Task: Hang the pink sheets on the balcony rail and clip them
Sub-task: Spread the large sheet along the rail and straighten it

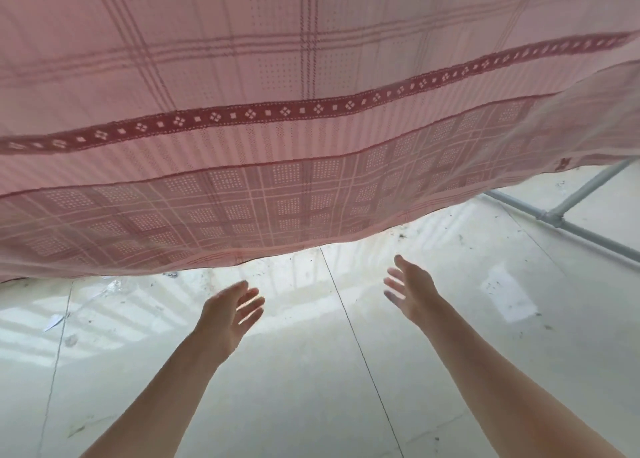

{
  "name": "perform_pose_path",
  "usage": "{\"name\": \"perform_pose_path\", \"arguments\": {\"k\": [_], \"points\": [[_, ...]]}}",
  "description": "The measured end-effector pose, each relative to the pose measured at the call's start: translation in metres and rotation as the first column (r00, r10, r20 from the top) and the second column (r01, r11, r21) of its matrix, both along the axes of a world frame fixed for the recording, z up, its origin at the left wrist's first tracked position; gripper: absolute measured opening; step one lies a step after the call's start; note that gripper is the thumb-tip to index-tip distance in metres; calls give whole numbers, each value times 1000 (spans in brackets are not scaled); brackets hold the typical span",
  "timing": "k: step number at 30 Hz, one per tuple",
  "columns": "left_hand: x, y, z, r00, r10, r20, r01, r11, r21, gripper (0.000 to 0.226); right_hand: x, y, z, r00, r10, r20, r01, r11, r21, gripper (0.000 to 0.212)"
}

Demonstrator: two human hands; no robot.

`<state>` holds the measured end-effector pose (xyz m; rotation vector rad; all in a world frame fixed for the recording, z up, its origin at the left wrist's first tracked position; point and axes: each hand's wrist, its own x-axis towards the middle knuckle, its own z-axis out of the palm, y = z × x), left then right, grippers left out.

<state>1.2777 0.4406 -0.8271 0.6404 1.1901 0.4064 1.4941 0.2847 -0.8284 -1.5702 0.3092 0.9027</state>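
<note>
A large pink sheet (277,111) with a dark red patterned band and a checked border fills the upper half of the view, its lower hem hanging free above the floor. My left hand (228,314) reaches forward below the hem, fingers apart and holding nothing. My right hand (412,291) is stretched out beside it, also spread and holding nothing. Neither hand touches the sheet. The rail that bears the sheet is hidden behind the cloth, and no clips are in view.
A white pipe frame (557,218) runs along the floor at the right, with one bar rising up under the sheet's corner. The pale tiled floor (311,371) has scattered dirt specks and a scrap of paper (53,322) at the left.
</note>
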Motion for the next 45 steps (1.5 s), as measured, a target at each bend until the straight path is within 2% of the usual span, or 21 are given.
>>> {"name": "perform_pose_path", "arguments": {"k": [1,3,5,6,7,9,11,14,17,21,24,26,30,35,45], "points": [[-10,-6,10,983,-147,-112,152,988,33,10,-11,-13,9,997,55,52,-49,992,-114,38],[-31,-20,34,840,-377,-391,466,870,162,25,-32,-38,41,968,195,157,-140,942,-307,46],[-47,-31,69,623,-442,-646,735,613,290,35,-49,-63,85,905,368,213,-242,857,-455,53],[-54,-36,89,535,-436,-724,822,467,327,39,-57,-74,111,861,455,229,-290,807,-515,56],[-59,-41,113,467,-434,-771,878,334,343,42,-63,-85,139,807,538,242,-329,751,-572,58],[-64,-55,170,379,-424,-822,925,150,350,47,-74,-104,201,705,654,275,-364,666,-651,62],[-66,-72,233,359,-406,-841,925,37,377,48,-84,-118,269,664,674,323,-351,663,-661,66],[-72,-107,330,349,-418,-839,913,-53,406,48,-106,-140,370,662,618,423,-295,734,-612,67],[-74,-144,420,311,-476,-823,917,-79,392,48,-124,-166,453,647,598,474,-266,759,-595,65],[-49,-182,519,364,-490,-792,872,-120,475,47,-128,-205,529,659,565,496,-243,784,-571,63],[-23,-204,553,387,-457,-800,840,-183,511,47,-114,-235,553,625,596,504,-252,765,-592,63],[-2,-223,559,379,-448,-810,849,-181,497,47,-95,-262,561,633,599,490,-258,760,-596,63],[43,-283,550,352,-506,-788,887,-89,453,47,-48,-321,564,660,600,452,-282,755,-591,62],[113,-351,540,283,-617,-734,910,-69,409,45,22,-377,560,713,592,375,-284,733,-617,60],[301,-350,510,285,-628,-724,934,12,358,42,204,-378,516,781,527,334,-298,785,-543,59]]}}
